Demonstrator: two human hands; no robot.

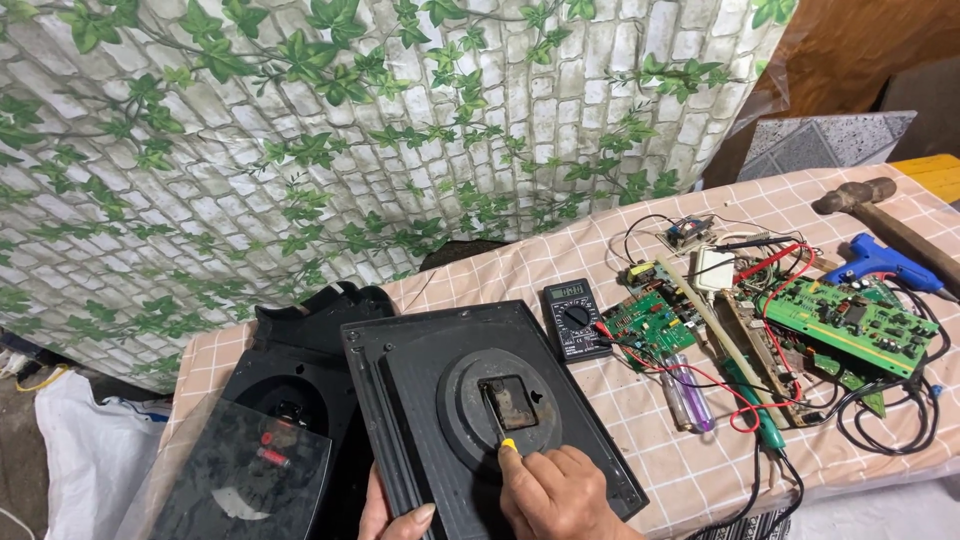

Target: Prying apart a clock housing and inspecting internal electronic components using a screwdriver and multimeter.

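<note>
The right hand (555, 490) pinches a yellow-handled screwdriver (497, 420) in the black panel's (420, 360) round recess; left fingers (400, 520) grip its edge. A slip could gouge the plastic.

One screen shows: the small greyish rectangular display at the top of a black multimeter (574, 318), which lies flat on the checked counter (690, 470) just right of the black square panel (480, 420). A white sack (85, 455) sits on the floor at lower left.
</note>
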